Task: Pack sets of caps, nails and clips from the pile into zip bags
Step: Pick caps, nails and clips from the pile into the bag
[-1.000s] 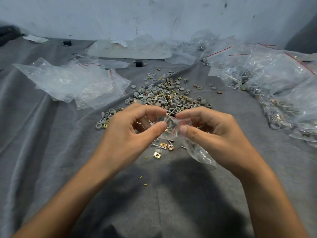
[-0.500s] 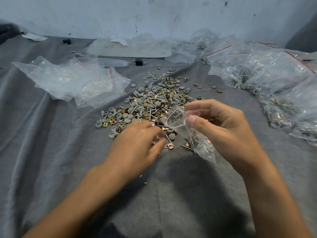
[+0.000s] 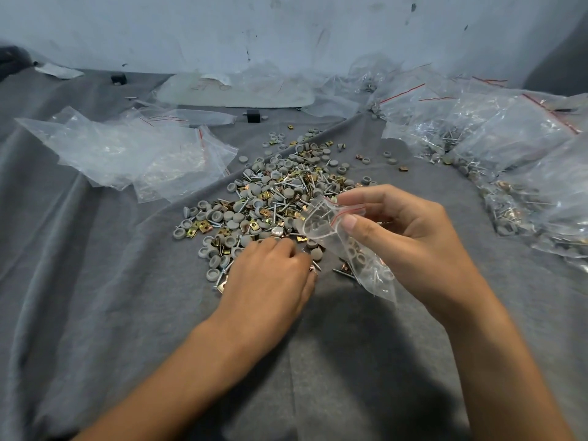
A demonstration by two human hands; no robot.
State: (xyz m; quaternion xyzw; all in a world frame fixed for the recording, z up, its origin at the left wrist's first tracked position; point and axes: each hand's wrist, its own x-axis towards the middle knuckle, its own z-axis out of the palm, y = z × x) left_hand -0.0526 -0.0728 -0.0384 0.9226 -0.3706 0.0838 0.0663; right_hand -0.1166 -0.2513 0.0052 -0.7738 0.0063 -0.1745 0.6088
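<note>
A pile (image 3: 273,198) of grey caps, silver nails and brass clips lies on the grey cloth (image 3: 95,297) at the middle. My right hand (image 3: 410,246) pinches a small clear zip bag (image 3: 334,233) by its red-lined mouth, just right of the pile. The bag hangs tilted with its mouth open, and several caps and nails lie inside. My left hand (image 3: 273,278) rests palm down on the pile's near edge. Its fingers curl over the parts, and whatever they hold is hidden.
Empty clear zip bags (image 3: 133,154) lie at the left. Filled bags (image 3: 509,144) of parts are heaped along the right side. A flat white sheet (image 3: 235,90) and a small black block (image 3: 253,116) sit at the back by the wall.
My left hand has let go of the bag's mouth and dropped to the near edge of the pile. My right hand still holds the bag, now alone.
</note>
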